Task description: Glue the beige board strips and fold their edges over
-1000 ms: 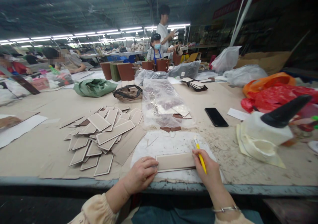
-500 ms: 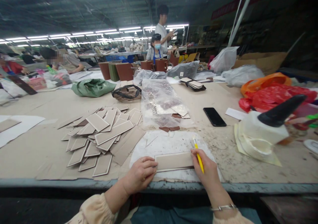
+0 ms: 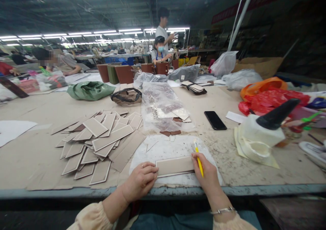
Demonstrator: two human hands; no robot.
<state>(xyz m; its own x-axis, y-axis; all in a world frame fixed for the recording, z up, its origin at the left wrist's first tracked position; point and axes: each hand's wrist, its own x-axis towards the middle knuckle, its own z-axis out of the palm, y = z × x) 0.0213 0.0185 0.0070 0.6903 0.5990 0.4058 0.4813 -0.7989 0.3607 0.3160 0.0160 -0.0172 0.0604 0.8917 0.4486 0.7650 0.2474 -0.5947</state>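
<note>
A flat beige strip [image 3: 175, 166] with a pale border and dark edge lies on a white sheet [image 3: 145, 155] near the table's front edge. At its left end, my left hand [image 3: 144, 179] is closed on the corner, fingertips pressed together. My right hand [image 3: 207, 172] grips the strip's right end, and a yellow pen-like tool [image 3: 200, 163] is tucked in the same hand, its pale tip pointing up and away. What the right fingertips do beneath the strip is hidden. To the left lies a loose pile of similar bordered pieces [image 3: 100, 145].
Beyond the sheet lies a clear plastic bag [image 3: 163, 101] with brown pieces. On the right are a black phone [image 3: 215, 120], a white container with a black spout [image 3: 267, 129] and a red bag [image 3: 275, 101]. A green bag [image 3: 90, 90] and brown boxes [image 3: 124, 74] stand farther back; people sit beyond.
The camera view has shifted slightly, so the whole scene sits a little farther left. Both hands keep their hold at the strip's ends, and the yellow tool stays in the right hand.
</note>
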